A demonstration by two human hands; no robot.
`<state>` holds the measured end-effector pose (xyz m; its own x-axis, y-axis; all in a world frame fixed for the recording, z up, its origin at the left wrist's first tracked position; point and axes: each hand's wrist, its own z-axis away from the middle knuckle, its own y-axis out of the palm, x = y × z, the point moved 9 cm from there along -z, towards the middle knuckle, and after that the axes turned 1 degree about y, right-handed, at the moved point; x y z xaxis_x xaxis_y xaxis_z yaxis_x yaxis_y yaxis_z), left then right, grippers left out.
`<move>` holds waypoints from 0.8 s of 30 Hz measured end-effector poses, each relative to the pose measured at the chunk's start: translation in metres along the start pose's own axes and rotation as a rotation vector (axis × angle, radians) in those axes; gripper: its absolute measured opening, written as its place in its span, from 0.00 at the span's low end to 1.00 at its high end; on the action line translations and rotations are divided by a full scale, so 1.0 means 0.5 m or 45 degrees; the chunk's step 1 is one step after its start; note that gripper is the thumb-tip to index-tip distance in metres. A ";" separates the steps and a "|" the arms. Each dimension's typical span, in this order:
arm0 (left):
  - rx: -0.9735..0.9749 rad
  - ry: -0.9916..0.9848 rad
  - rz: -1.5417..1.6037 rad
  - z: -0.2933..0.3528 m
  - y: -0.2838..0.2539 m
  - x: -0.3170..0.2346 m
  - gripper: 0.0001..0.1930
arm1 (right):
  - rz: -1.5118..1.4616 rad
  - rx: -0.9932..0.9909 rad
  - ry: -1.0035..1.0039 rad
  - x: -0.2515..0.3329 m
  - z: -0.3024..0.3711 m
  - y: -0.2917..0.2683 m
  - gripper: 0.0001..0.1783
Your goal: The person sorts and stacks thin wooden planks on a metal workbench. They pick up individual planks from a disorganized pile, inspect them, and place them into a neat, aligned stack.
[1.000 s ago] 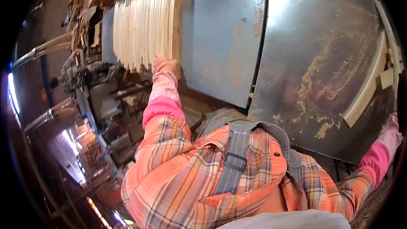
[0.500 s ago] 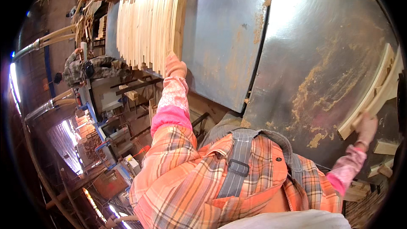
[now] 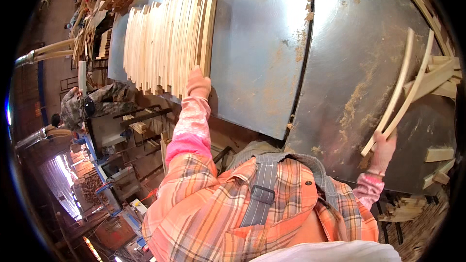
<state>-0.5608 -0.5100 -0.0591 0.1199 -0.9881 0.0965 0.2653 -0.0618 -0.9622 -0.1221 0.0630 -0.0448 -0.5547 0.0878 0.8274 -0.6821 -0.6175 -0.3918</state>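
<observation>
A row of pale wooden strips [image 3: 162,43] stands packed side by side on the metal table [image 3: 252,63], left of centre. My left hand [image 3: 198,83] is closed at the near end of the rightmost strips; its fingertips are partly hidden against the wood. On the right, my right hand [image 3: 383,149] is closed around the near ends of two long wooden strips [image 3: 407,94]. Their far ends spread apart in a narrow V above the table's right part.
Loose wood pieces [image 3: 439,80] lie along the right edge, with a short block [image 3: 439,155] nearer me. A dark seam [image 3: 303,68] splits the table top. Sawdust patches [image 3: 357,104] mark its surface. At left, a person in camouflage clothing [image 3: 104,101] works beside machinery.
My right hand has come left with the two strips, lifting them off the right side, and their far ends now spread apart. My left hand stays at the row. The view has shifted slightly.
</observation>
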 end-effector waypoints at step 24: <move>0.394 0.011 2.465 0.172 -0.125 0.261 0.28 | 0.924 1.659 -0.515 0.194 0.488 1.236 0.40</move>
<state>-0.4793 -0.6228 0.0354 0.4026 0.3148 -0.8595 -0.0649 0.9464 0.3163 -0.4808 -0.5009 -0.1085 -0.2635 -0.6000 0.7554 0.6614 -0.6824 -0.3113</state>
